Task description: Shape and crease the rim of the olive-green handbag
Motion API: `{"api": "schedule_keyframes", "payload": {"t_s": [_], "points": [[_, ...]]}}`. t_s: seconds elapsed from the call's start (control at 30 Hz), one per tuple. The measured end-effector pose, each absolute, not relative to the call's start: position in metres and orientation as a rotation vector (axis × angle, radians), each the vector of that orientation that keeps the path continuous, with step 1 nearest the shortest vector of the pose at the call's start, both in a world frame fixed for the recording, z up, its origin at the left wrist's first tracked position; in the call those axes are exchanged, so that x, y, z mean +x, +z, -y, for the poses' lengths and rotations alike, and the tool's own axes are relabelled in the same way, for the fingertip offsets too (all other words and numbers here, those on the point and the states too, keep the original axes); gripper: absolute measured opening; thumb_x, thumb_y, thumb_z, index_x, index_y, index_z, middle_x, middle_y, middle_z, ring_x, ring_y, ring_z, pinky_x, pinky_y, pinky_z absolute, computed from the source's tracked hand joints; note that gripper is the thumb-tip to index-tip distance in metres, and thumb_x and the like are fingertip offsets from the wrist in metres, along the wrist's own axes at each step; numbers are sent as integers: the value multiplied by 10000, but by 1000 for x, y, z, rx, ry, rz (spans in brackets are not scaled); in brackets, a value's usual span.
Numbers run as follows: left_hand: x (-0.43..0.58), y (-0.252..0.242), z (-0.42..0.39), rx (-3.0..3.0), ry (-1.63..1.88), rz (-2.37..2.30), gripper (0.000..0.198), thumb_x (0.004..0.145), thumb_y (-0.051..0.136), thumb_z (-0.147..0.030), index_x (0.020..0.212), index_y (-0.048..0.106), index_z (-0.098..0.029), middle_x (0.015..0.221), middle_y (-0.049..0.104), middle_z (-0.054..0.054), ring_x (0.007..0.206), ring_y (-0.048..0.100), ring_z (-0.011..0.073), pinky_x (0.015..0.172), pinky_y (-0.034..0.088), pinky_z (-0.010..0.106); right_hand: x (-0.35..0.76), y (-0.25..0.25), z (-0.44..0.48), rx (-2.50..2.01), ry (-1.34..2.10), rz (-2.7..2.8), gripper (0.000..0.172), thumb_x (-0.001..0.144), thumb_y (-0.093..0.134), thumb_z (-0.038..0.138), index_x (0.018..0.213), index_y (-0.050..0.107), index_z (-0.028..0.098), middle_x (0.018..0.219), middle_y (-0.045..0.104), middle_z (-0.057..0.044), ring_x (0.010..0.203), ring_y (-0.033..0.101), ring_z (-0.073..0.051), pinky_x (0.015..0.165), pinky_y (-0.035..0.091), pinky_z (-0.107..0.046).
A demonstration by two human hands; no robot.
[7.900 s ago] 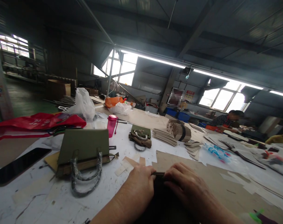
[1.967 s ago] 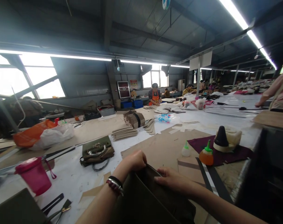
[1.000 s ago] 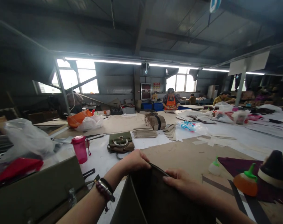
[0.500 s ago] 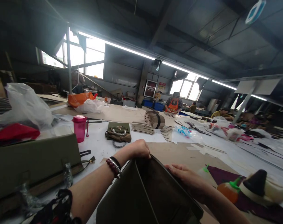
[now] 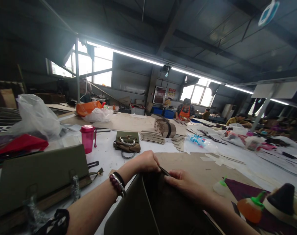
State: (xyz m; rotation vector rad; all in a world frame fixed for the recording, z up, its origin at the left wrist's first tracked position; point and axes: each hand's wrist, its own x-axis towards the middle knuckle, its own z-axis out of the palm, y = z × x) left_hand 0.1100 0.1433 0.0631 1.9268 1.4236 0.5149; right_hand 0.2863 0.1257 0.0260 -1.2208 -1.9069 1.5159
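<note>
While left hand [image 5: 148, 162] and right hand [image 5: 181, 182] pinch it, the olive bag [image 5: 138, 209] points mouth-up.

Orange squeeze bottle [image 5: 247, 210] past right hand [image 5: 185, 182], flat cardboard sheet [image 5: 199, 166] ahead.

The operator's upper limbs are exposed from the forearm down: the left forearm [image 5: 94, 209] ends in the left hand [image 5: 148, 162], and the right forearm [image 5: 219, 209] ends in the right hand [image 5: 180, 182]. Both forearms are uncovered over their visible length. Left-wrist wear consists of a narrow black band [image 5: 119, 178], a dark red beaded bracelet [image 5: 115, 182], and a silver metal bangle [image 5: 122, 192]
</note>
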Motion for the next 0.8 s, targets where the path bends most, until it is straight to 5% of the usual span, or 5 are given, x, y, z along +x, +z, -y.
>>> {"api": "schedule_keyframes", "payload": {"t_s": [0.37, 0.6, 0.8], "points": [[82, 60, -133, 1883, 439, -1206, 302, 528, 598, -293, 778, 665, -137, 529, 479, -39, 498, 373, 82, 452, 272, 193, 272, 33, -127, -1252, 1132, 2188, 353, 733, 449, 439, 557, 437, 133, 489, 304, 43, 441, 236, -60, 380, 167, -184], [71, 61, -113, 1793, 541, -1341, 210, 566, 519, -256, 618, 638, -90, 418, 342, -51, 401, 275, 63, 378, 164, 202, 264, 34, -125, -1183, 1063, 2234, 311, 764, 439, 380, 615, 523, 120, 548, 430, 22, 507, 358, -88, 432, 263, -185], [63, 57, -109, 1726, 592, -1354, 218, 561, 517, -250, 644, 632, -86, 426, 342, -52, 398, 268, 60, 378, 168, 199, 252, 42, -123, -931, 1233, 2227, 268, 780, 460, 329, 941, 590, 159, 864, 597, -17, 786, 510, -170, 687, 384, -246]]}}
